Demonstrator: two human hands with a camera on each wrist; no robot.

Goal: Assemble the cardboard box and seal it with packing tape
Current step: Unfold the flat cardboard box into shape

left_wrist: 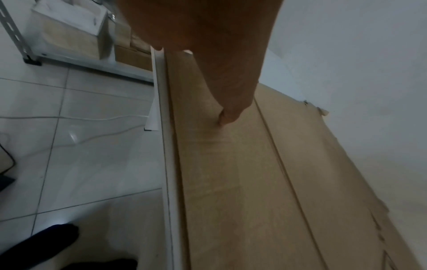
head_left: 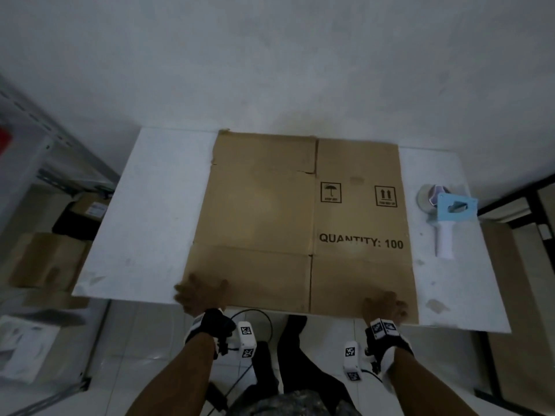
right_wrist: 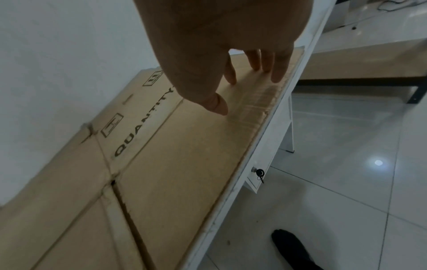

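Note:
A flattened cardboard box [head_left: 285, 220] printed "QUANTITY: 100" lies flat on the white table [head_left: 144, 220], reaching its near edge. My left hand [head_left: 199, 295] rests on the box's near-left corner. In the left wrist view the thumb [left_wrist: 227, 117] lies flat on the cardboard [left_wrist: 254, 182], and the other fingers are mostly hidden. My right hand [head_left: 386, 307] rests on the near-right corner, its fingers [right_wrist: 255, 62] straight and touching the cardboard [right_wrist: 161, 164]. A tape dispenser [head_left: 447, 214] with a light blue body and white handle lies on the table, right of the box.
A white wall stands right behind the table. A metal shelf [head_left: 45, 145] and cardboard boxes [head_left: 45, 259] sit on the floor to the left. A brown panel [head_left: 504, 295] is on the right. A key [right_wrist: 259, 172] hangs in the table's drawer lock.

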